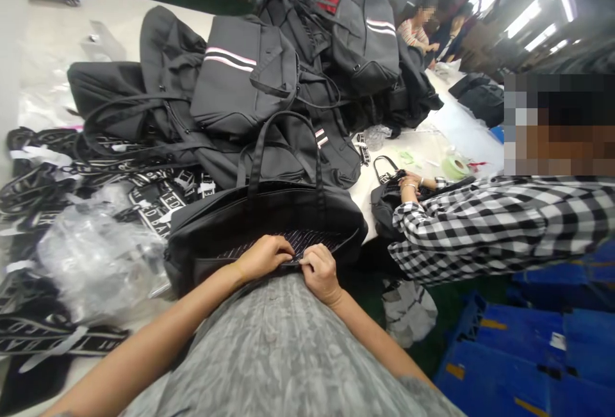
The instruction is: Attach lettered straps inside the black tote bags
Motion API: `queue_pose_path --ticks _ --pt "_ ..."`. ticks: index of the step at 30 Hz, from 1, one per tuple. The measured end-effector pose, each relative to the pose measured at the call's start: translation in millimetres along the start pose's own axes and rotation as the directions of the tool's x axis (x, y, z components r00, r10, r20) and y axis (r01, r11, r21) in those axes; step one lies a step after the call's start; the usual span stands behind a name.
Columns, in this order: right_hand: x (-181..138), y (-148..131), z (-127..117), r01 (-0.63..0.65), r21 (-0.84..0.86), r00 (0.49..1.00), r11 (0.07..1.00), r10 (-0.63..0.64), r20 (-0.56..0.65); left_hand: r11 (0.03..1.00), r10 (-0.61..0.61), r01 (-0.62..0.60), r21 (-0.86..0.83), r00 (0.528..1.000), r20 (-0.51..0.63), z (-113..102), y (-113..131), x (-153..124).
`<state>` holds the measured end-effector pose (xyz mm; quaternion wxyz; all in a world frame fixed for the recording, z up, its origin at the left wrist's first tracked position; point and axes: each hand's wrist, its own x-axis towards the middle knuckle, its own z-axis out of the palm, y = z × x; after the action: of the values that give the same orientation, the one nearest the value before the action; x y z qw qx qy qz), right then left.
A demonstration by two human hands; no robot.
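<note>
A black travel bag (211,225) stands in front of me with its top gaping and a dark patterned lining (312,237) showing inside. Its handles rise in a loop above the far side. My left hand (266,255) pinches the near edge of the opening. Right beside it, my right hand (321,269) has its fingers curled on the same edge, close to the zipper line. Whatever small part lies between the fingertips is hidden.
Black bags with striped bands (240,77) are heaped behind. Lettered straps (154,199) and clear plastic bags (100,257) lie at left. At right, a co-worker in a checked shirt (504,225) handles another bag (384,209). Blue crates (519,340) stand lower right; green tape (455,166) lies on the table.
</note>
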<state>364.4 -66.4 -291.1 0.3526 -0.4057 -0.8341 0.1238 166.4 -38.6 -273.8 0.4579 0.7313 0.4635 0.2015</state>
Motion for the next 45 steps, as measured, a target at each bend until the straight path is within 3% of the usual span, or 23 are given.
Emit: queue_pose_path --ticks 8,16,21,24,28,31,35,40,45 --pt "-4 2 -1 -0.004 0.000 1.000 1.000 0.004 0.012 0.965 -0.028 0.053 -0.255 0.995 0.099 4 -5 1" --pt "-3 2 0 0.002 0.026 1.000 1.000 -0.002 0.025 0.975 -0.126 0.140 -0.173 0.988 0.091 11 -10 4" --pt "3 2 1 -0.041 0.018 0.996 0.999 0.040 0.078 0.933 -0.345 0.356 0.046 0.925 -0.158 1 -23 12" --pt "7 -1 3 -0.091 0.007 0.991 0.996 0.090 0.096 0.923 -0.347 0.375 0.088 0.909 -0.233 0 -29 24" --pt "14 -5 2 -0.178 0.007 0.969 0.984 0.174 0.173 0.949 -0.282 0.306 0.075 0.931 -0.231 -1 -34 36" --pt "27 0 -1 -0.323 -0.039 0.911 0.946 0.322 0.256 0.961 -0.255 0.274 0.027 0.921 -0.293 -7 -38 41" --pt "58 18 -1 -0.427 -0.194 0.788 0.883 0.469 0.399 0.958 -0.271 0.284 -0.038 0.857 -0.439 -17 -45 49" --pt "86 39 13 -0.375 -0.291 0.647 0.880 0.473 0.598 0.947 -0.321 0.258 -0.192 0.773 -0.547 -26 -52 56" --pt "86 53 31 -0.355 -0.240 0.595 0.903 0.417 0.687 0.924 -0.368 0.225 -0.309 0.744 -0.558 -27 -61 57"
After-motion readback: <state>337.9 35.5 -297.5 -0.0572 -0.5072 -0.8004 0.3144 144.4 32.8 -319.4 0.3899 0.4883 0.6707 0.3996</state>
